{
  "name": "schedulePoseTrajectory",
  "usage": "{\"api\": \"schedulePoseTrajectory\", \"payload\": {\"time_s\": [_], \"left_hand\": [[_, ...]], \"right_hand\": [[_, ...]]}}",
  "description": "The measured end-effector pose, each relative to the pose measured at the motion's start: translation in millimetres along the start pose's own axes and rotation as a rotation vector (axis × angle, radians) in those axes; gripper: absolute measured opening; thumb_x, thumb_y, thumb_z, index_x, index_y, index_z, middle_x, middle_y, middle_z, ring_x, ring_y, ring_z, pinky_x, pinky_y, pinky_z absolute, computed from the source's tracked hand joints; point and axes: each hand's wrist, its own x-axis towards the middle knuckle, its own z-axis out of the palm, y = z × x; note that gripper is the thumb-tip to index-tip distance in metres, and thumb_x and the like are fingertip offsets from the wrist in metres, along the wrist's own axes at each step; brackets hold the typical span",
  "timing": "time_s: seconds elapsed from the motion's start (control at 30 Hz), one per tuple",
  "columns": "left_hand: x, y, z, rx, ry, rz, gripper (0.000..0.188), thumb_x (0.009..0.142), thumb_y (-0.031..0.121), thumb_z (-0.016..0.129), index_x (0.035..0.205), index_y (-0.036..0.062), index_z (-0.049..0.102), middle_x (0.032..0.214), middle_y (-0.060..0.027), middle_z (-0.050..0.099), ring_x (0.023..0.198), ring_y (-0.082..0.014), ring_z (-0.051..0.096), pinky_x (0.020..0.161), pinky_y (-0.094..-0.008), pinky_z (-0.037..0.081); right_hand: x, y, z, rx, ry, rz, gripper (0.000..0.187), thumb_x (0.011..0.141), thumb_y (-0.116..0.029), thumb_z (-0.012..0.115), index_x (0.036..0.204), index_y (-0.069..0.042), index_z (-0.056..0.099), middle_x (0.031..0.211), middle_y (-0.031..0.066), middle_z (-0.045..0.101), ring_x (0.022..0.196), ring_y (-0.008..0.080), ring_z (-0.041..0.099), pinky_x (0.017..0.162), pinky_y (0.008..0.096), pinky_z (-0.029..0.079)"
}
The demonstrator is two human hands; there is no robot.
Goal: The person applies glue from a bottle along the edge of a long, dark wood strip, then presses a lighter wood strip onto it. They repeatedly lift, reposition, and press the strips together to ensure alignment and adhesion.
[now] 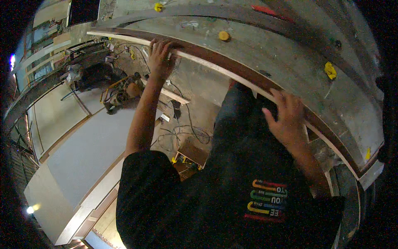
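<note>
A long, narrow brown board (211, 55) with a pale wooden edge runs across in front of me, from the upper left to the lower right. My left hand (161, 60) is closed over its near edge at the left, fingers bent across the top. Farther right, my right hand (289, 114) rests on the same board. Its fingers lie over the edge and its thumb is spread away to the left. What lies under the right palm is hidden.
A grey worktop with a round yellow-orange disc (224, 36) and a yellow scrap (330, 70) lies beyond the board. At left are a power tool (124, 92) and large pale panels (91, 153). Cables (192, 132) and a small wooden stool (192, 153) are below.
</note>
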Motion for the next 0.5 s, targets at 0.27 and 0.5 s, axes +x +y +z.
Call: {"api": "schedulePoseTrajectory", "payload": {"time_s": [0.27,0.5], "left_hand": [[-1.0,-9.4,4.7,-0.145,0.061,0.081,0.044,0.083,0.022,0.07,0.124,0.0091,0.061,0.127,-0.0156,0.06,0.123,-0.0395,0.051,0.117,-0.0571,0.028],[1.4,-36.3,-7.8,-0.14,-0.201,0.111,0.054,0.087,0.04,0.069,0.129,0.0072,0.058,0.131,-0.0159,0.058,0.128,-0.0368,0.048,0.117,-0.0553,0.023]], "right_hand": [[162.5,-147.1,101.5,-0.162,0.225,-0.159,0.052,0.088,-0.029,0.071,0.131,-0.004,0.056,0.122,0.0132,0.059,0.116,0.0313,0.057,0.097,0.0465,0.046],[195.7,-152.6,113.0,-0.182,0.327,-0.269,0.037,0.083,-0.022,0.073,0.115,-0.006,0.063,0.095,0.0099,0.061,0.087,0.0296,0.063,0.074,0.0419,0.052]]}}
